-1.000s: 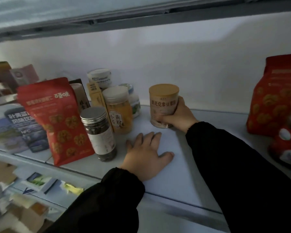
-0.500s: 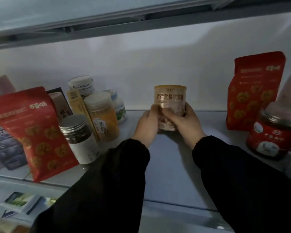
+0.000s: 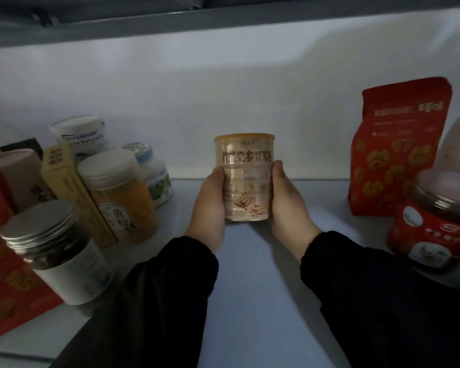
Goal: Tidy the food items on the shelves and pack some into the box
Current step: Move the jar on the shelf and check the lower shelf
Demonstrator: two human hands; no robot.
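Our left grip and right grip curl round the lower half of the tan can from nine and three o'clock. The can stands upright mid-shelf; whether its base touches, we cannot tell. We should lift it level, then draw it toward six o'clock, between the orange jar at nine and the red jar at three.

I'm wearing the one camera on my head; it's looking forward and slightly down, straight into the shelf from close in. It's facing the white back wall at the far side, framing the can dead centre, with my sleeves filling the near edge left and right.
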